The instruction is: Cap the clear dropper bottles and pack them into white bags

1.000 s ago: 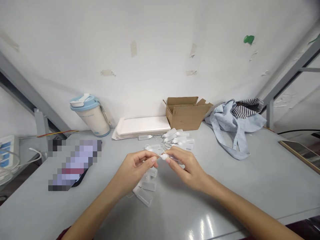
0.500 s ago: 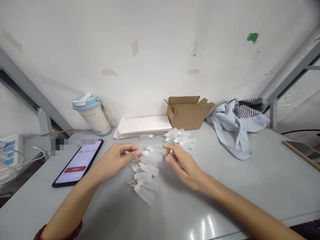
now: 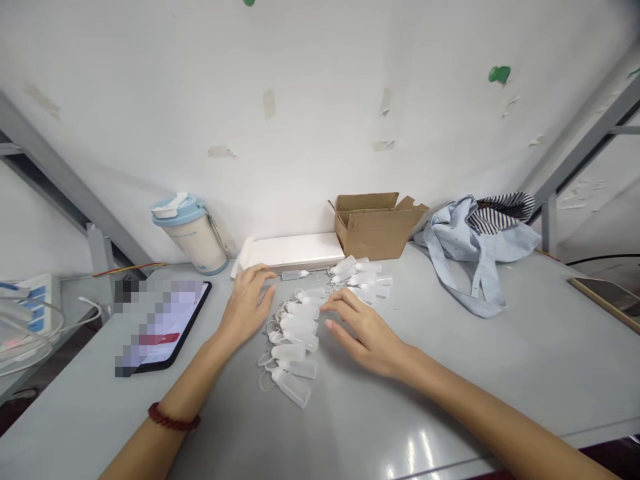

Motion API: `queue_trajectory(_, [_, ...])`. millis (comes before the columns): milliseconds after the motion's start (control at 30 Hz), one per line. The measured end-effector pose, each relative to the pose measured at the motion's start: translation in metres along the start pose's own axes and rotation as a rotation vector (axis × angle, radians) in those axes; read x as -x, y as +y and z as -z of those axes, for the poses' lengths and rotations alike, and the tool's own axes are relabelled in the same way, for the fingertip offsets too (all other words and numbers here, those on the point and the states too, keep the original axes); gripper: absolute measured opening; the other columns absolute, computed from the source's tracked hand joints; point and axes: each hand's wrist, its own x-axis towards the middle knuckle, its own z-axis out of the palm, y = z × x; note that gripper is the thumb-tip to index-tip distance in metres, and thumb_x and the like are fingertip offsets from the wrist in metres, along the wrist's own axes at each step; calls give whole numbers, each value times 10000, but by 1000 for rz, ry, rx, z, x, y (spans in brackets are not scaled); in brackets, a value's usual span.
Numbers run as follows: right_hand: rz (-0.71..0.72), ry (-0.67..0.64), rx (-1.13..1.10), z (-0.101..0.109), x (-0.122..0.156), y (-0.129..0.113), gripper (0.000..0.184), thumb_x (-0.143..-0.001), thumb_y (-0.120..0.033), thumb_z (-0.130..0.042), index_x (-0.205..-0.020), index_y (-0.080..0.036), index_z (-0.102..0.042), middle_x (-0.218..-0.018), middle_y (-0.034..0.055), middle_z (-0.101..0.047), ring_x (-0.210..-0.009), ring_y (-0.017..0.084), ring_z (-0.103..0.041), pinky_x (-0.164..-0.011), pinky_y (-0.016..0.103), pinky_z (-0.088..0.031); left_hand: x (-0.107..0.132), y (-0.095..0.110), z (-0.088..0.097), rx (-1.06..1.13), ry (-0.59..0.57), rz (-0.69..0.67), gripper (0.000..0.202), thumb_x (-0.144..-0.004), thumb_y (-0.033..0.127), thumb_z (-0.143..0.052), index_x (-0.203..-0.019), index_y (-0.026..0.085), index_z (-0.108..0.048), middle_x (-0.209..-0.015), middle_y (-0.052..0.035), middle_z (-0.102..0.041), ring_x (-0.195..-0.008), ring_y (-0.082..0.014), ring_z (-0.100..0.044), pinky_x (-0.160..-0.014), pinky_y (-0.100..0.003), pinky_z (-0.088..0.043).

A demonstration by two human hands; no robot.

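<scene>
My left hand (image 3: 246,303) stretches forward with its fingers spread and holds nothing; its fingertips are close to a single small plastic bottle (image 3: 293,274) lying by the white tray (image 3: 295,252). My right hand (image 3: 359,326) lies open over the table, fingers apart, next to a row of several small translucent bottles with loops (image 3: 294,340). A second heap of the same bottles (image 3: 363,275) lies just beyond my right fingertips.
A phone (image 3: 165,321) lies on the grey table (image 3: 525,353) at the left. At the back stand a blue-lidded cup (image 3: 190,232) and an open cardboard box (image 3: 375,223). A light blue cloth bag (image 3: 475,243) lies at the right. A power strip with cables (image 3: 25,313) is far left.
Both hands let go of the bottle they held together. The left hand set it in the row, then reached forward and left towards the single bottle. The right hand opened and sank.
</scene>
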Motion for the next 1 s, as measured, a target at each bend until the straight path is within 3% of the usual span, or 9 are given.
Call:
queue_trajectory(100, [-13, 12, 18, 0, -2, 2, 237, -919, -192, -408, -1134, -173, -505, -1060, 110, -507, -925, 208, -541, -790, 391, -499, -5, -4, -15, -8, -108, -116, 325, -893, 220, -375, -1125, 151, -591, -1242, -115, -555, -1140, -270, -444, -968, -446, -364])
queue_trajectory(233, [-26, 13, 32, 3, -2, 5, 235, -925, -206, -403, -1129, -159, -510, -1061, 119, -507, -915, 209, -544, -787, 393, -500, -8, -7, -18, -24, -161, -138, 352, -907, 180, -348, -1160, 176, -593, -1252, -92, -553, -1079, -251, -468, -936, -435, -396])
queue_trajectory(533, [7, -1, 65, 1, -1, 3, 237, -928, -207, -384, -1120, -143, -507, -1062, 126, -503, -925, 213, -541, -786, 387, -498, -7, -21, -23, -81, -170, -129, 378, -864, 98, -346, -1066, 193, -651, -1222, -74, -558, -1012, -255, -457, -895, -440, -421])
queue_trajectory(667, [-8, 15, 68, 2, -1, 6, 233, -930, -214, -382, -1113, -153, -512, -1057, 121, -507, -910, 211, -550, -779, 387, -499, -6, -21, -20, -84, -156, -133, 369, -796, 26, -357, -973, 174, -645, -1076, -74, -615, -978, -247, -476, -863, -402, -436])
queue_trajectory(833, [-52, 8, 58, 2, -1, 10, 235, -934, -221, -379, -1119, -169, -513, -1063, 114, -509, -906, 203, -552, -752, 367, -502, -2, -24, -10, -92, -123, -116, 241, -734, 61, -427, -818, 172, -623, -871, -76, -632, -919, -268, -502, -837, -423, -443])
queue_trajectory(1000, [-35, 48, 58, -1, -2, 14, 221, -930, -206, -388, -1099, -168, -524, -1046, 108, -520, -907, 197, -546, -741, 351, -495, 0, -26, -9, -47, -132, -158, 235, -777, 116, -439, -877, 188, -639, -1041, -74, -642, -1039, -266, -509, -880, -420, -439])
